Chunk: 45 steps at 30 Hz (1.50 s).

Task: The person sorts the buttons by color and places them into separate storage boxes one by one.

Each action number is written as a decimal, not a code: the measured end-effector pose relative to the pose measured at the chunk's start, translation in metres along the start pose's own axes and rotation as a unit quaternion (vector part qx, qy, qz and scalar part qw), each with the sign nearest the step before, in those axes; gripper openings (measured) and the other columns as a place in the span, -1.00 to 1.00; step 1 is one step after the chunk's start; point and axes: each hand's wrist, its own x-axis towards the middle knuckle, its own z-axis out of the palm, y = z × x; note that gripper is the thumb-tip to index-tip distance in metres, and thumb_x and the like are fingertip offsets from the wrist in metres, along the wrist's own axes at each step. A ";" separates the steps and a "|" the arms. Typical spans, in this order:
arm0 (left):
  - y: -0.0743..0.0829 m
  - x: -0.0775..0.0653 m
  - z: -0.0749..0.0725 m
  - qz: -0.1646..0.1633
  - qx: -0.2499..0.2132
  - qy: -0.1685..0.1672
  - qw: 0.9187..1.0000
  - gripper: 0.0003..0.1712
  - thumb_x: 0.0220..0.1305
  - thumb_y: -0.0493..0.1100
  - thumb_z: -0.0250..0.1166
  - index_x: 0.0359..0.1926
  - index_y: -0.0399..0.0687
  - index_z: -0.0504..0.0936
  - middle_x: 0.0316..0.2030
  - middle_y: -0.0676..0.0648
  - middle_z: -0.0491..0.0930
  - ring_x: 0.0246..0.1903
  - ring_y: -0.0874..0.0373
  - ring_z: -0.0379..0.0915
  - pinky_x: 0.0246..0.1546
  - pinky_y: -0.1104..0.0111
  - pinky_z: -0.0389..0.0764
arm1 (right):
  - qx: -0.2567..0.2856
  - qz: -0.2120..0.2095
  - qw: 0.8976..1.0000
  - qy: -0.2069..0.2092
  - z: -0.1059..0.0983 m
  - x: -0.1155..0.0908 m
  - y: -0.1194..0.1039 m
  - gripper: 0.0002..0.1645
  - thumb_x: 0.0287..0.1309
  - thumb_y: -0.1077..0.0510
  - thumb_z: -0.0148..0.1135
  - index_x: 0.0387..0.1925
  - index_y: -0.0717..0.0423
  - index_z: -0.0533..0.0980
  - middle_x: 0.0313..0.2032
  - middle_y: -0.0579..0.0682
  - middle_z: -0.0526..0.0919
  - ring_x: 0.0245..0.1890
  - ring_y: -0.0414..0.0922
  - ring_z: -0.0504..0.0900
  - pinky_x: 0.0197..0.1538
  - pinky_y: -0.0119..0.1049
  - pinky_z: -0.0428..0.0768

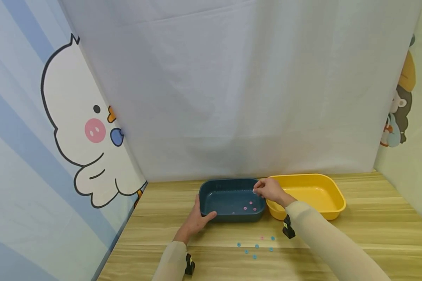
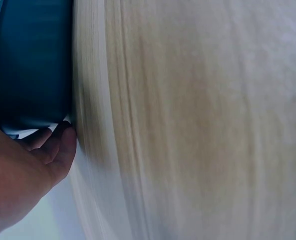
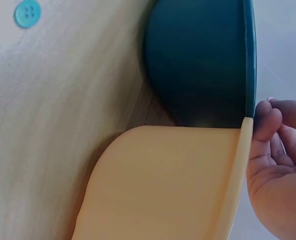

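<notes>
1. Right hand (image 1: 270, 189): the thumb and forefinger were closed in a narrow pinch at the right end of the dark blue tray (image 1: 218, 201). A pale edge between the fingertips was judged to be a small button (image 3: 270, 99); most of it was hidden.
2. Release: good practice called for bringing the fingertips well inside the dark blue rim before parting them. The yellow tray (image 1: 316, 197) stood directly alongside, so an early drop could have gone astray.
3. Left hand (image 1: 195, 220): it held the dark blue tray at its left end, thumb at the near rim, fingers around the outside. Light, steady bracing was advisable; a hard push could have driven the tray against its neighbour.
4. Tray contents: pink buttons (image 1: 251, 203) lay toward the near right corner of the dark blue tray.
5. Bench (image 1: 154, 234): six blue buttons (image 1: 257, 246) and a lone pink button (image 1: 262, 237) lay loose in front of the trays.
6. View differences: only the head view showed the tray contents. The left wrist view showed bent fingers at the tray's lower edge. The right wrist view showed the adjoining rims and one blue button's four holes.
</notes>
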 end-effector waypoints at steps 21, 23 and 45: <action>0.001 -0.002 -0.001 0.004 -0.003 -0.002 1.000 0.18 0.25 0.15 0.25 0.47 -0.17 -0.43 0.45 -0.30 -0.29 0.39 -0.24 -0.22 0.28 -0.12 -0.01 | 0.014 0.042 0.999 0.010 -0.001 0.007 0.000 -0.85 0.21 0.31 0.21 -0.22 0.34 0.57 -0.39 0.11 0.62 -0.49 -0.11 0.53 -0.39 -0.39 0.57; 0.001 -0.001 -0.001 0.005 -0.002 0.000 1.000 0.18 0.25 0.14 0.25 0.47 -0.17 -0.42 0.45 -0.30 -0.29 0.39 -0.24 -0.22 0.28 -0.12 -0.01 | 0.016 0.045 0.999 0.010 -0.001 0.008 0.000 -0.85 0.21 0.31 0.21 -0.22 0.34 0.57 -0.38 0.14 0.62 -0.49 -0.11 0.52 -0.40 -0.39 0.57; 0.000 0.000 -0.002 0.007 0.003 0.003 1.000 0.19 0.25 0.15 0.25 0.47 -0.16 -0.43 0.45 -0.30 -0.27 0.39 -0.23 -0.20 0.29 -0.11 -0.01 | 0.026 0.029 0.999 -0.001 -0.003 0.005 0.000 -0.77 0.23 0.32 0.18 -0.11 0.39 0.53 -0.38 0.11 0.61 -0.44 -0.04 0.56 -0.36 -0.37 0.58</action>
